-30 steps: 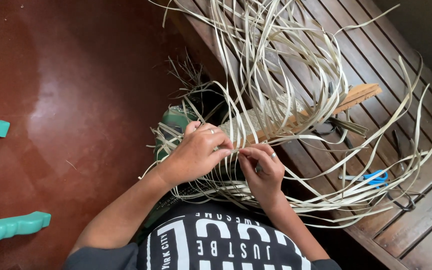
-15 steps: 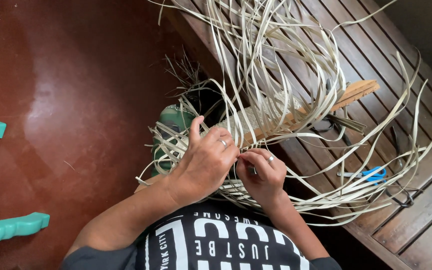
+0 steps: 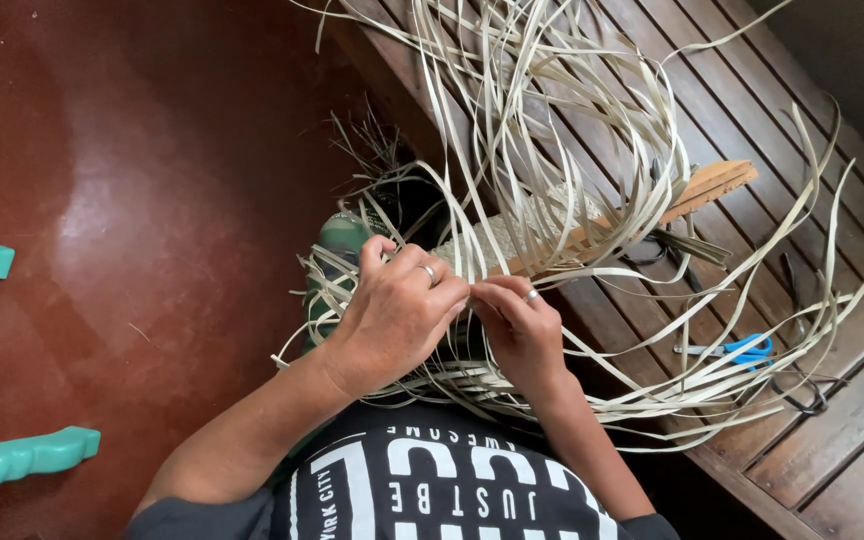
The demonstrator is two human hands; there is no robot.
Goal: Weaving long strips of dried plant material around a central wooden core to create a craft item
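We wear a black T-shirt [image 3: 442, 490] with bold white lettering. Our forearms are bare. A ring sits on our left hand [image 3: 392, 315], another at three o'clock on our right hand [image 3: 522, 335].

Pale straw strips [image 3: 552, 110], blue-handled scissors [image 3: 742, 348]

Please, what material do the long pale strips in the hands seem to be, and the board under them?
The strips look like dried plant leaf, perhaps palm or pandan: thin, flat, matte straw-coloured, curling freely. The board looks like unfinished light wood, with visible grain. Both the left hand and right hand pinch strips.
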